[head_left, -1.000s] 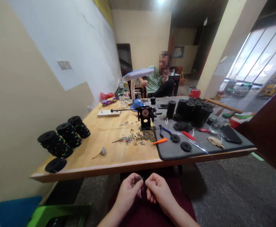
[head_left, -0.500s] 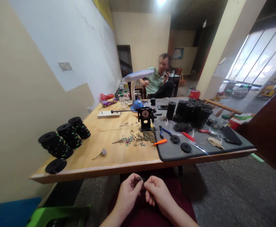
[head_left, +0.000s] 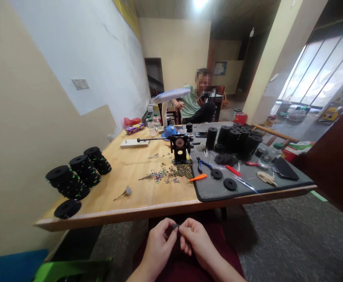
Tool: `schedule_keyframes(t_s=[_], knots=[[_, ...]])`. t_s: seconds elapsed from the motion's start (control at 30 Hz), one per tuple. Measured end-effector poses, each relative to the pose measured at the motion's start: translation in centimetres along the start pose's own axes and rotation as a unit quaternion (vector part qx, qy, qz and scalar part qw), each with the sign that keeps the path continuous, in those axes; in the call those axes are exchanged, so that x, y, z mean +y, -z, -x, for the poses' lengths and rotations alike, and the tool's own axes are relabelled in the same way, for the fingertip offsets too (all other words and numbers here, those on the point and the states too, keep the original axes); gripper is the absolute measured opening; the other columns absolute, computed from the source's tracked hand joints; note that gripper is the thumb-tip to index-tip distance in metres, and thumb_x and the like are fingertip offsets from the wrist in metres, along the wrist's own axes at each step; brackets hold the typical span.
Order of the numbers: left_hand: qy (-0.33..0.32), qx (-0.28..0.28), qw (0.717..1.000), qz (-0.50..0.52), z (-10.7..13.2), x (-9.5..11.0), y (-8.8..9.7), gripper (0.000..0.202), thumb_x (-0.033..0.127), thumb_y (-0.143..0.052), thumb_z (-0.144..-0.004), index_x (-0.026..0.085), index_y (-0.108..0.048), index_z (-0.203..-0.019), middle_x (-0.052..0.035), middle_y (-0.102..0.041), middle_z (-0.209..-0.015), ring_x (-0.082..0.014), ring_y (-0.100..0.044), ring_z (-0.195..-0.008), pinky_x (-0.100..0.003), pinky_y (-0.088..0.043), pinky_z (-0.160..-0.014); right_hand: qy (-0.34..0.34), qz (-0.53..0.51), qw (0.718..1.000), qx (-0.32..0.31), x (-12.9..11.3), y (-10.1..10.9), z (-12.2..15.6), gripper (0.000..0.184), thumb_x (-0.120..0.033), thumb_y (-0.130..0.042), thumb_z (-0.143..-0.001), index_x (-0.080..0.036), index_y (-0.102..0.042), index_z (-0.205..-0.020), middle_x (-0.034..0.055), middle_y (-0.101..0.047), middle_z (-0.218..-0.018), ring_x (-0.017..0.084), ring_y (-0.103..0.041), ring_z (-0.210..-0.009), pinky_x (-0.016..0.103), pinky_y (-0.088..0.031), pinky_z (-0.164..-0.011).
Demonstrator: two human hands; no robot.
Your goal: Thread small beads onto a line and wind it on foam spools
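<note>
My left hand [head_left: 161, 243] and my right hand [head_left: 195, 239] meet fingertip to fingertip above my lap, just below the table's front edge. Both are closed in a pinch. A tiny dark piece [head_left: 175, 226] shows between the left thumb and forefinger; it is too small to name. Whatever the right fingertips grip is hidden. On the wooden table [head_left: 107, 196] ahead lie small coloured beads [head_left: 159, 175] and a pile of brass-coloured bits [head_left: 183, 170]. Behind them stands a black winding device [head_left: 180, 149] with a dial and a long rod.
Black spools with coloured bits [head_left: 79, 168] stand at the left. On the grey mat [head_left: 209, 192] are blue-handled pliers [head_left: 202, 164], an orange-handled tool [head_left: 198, 178], black discs [head_left: 230, 184] and stacked black spools [head_left: 233, 141]. Beyond the lamp [head_left: 171, 95] sits a person [head_left: 190, 105].
My left thumb and fingertips have shifted slightly around the dark piece, close against the right fingertips. The view has moved a little. The seated person's raised hand has lowered slightly.
</note>
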State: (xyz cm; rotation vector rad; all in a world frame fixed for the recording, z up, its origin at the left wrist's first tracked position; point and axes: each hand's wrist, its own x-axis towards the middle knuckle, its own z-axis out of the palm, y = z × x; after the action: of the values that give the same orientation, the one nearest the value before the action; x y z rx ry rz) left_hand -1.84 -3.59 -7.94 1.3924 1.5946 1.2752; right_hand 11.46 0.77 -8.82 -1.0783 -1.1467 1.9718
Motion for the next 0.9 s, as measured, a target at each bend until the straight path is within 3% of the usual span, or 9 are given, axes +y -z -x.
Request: schedule_keyframes(t_s=[0.23, 0.6, 0.9], knots=[[0.0, -0.018, 1.0, 0.005, -0.01, 0.08, -0.19, 0.017, 0.033, -0.062, -0.078, 0.019, -0.065, -0.069, 0.0, -0.061, -0.06, -0.0138, -0.052, -0.051, -0.02, -0.039, -0.049, 0.023, 0.025, 0.999, 0.004, 0.23, 0.12, -0.38, 0.048, -0.061, -0.063, -0.067, -0.018, -0.047, -0.08, -0.0077, -0.054, -0.039, 0.005, -0.037, -0.028, 0.015, -0.021, -0.032], [0.023, -0.054, 0.997, 0.053, -0.08, -0.14, -0.38, 0.02, 0.034, -0.064, -0.077, 0.017, -0.063, -0.068, -0.0001, -0.061, -0.062, -0.014, -0.054, -0.057, -0.02, -0.043, -0.054, 0.032, -0.006, 0.999, 0.02, 0.34, 0.37, -0.53, 0.045, -0.059, -0.066, -0.066, -0.019, -0.046, -0.072, -0.0077, -0.054, -0.039, 0.002, -0.033, -0.027, 0.013, -0.019, -0.028], [0.117, -0.11, 0.97, 0.183, -0.33, 0.23, -0.5, 0.027, 0.04, -0.066, -0.075, 0.017, -0.054, -0.072, 0.002, -0.057, -0.057, -0.0107, -0.051, -0.048, -0.021, -0.045, -0.046, 0.036, -0.006, 0.999, 0.039, 0.01, 0.87, -0.48, 0.045, -0.06, -0.064, -0.068, -0.02, -0.043, -0.072, -0.009, -0.053, -0.037, 0.002, -0.031, -0.027, 0.012, -0.016, -0.029]])
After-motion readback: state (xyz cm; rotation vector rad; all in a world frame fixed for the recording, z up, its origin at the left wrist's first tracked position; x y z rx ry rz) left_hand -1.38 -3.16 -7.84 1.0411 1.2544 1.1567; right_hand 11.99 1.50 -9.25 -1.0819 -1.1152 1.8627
